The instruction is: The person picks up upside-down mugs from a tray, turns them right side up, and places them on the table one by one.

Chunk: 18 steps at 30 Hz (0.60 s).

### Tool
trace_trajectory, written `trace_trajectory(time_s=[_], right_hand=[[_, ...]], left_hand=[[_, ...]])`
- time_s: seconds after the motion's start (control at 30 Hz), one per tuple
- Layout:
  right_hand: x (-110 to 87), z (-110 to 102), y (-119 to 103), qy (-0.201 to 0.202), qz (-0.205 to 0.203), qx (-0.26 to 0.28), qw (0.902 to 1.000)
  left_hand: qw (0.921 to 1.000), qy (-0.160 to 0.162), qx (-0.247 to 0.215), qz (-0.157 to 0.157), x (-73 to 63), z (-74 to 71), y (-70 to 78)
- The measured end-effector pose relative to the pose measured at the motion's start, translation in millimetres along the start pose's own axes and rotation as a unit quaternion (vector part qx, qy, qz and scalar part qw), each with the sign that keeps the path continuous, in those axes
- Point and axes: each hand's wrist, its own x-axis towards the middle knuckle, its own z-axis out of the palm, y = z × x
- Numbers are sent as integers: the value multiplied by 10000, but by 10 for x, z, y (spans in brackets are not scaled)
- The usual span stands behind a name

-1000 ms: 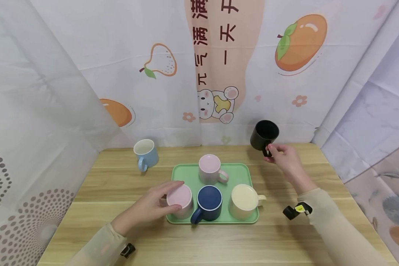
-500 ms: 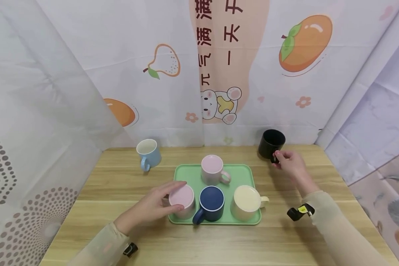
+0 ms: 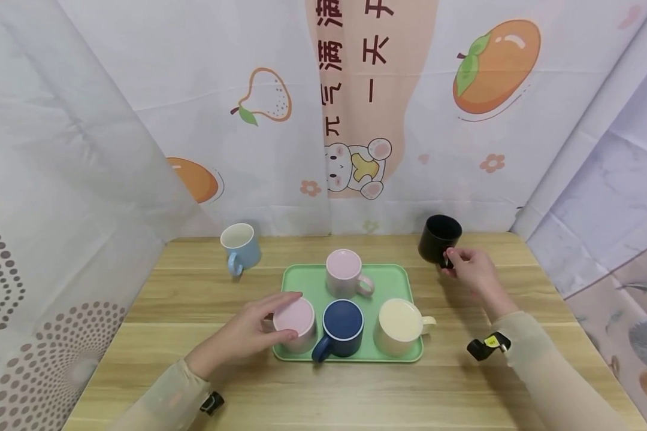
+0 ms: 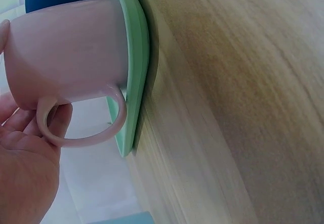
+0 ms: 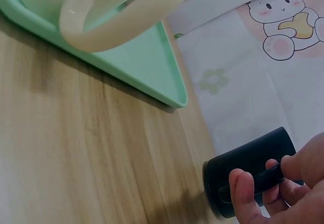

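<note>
The right hand [image 3: 471,272] pinches the handle of a black mug [image 3: 435,242], which stands mouth up near the table's back edge. In the right wrist view, the thumb and fingers close on the handle [image 5: 259,181], and the mug's base is at the wood. The left hand [image 3: 245,332] grips a pink mug [image 3: 296,326] at the tray's front left corner, thumb on the near side and fingers on the far side. That mug sits bottom up, and its handle [image 4: 83,140] shows below the palm in the left wrist view.
On the green tray [image 3: 304,276] also sit, bottom up, a second pink mug [image 3: 342,274], a navy mug [image 3: 344,326] and a cream mug [image 3: 396,326]. A light blue mug [image 3: 241,246] stands mouth up at the back left. A printed curtain [image 3: 280,179] hangs behind the table.
The right hand has lowered the black mug onto the table at the back right. The left hand keeps its grip on the pink mug. The head view has shifted slightly.
</note>
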Motion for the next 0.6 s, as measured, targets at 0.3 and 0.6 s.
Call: trace_trajectory(time_s=[0.3,0.6], right_hand=[[-5,3,42,-71,75,-186,9998],[50,-90,41,-428,-253,-903,9947]], left_hand=[[10000,42,-64,62,3,17,-23],[9999,61,-84,9,-3,10,-15]])
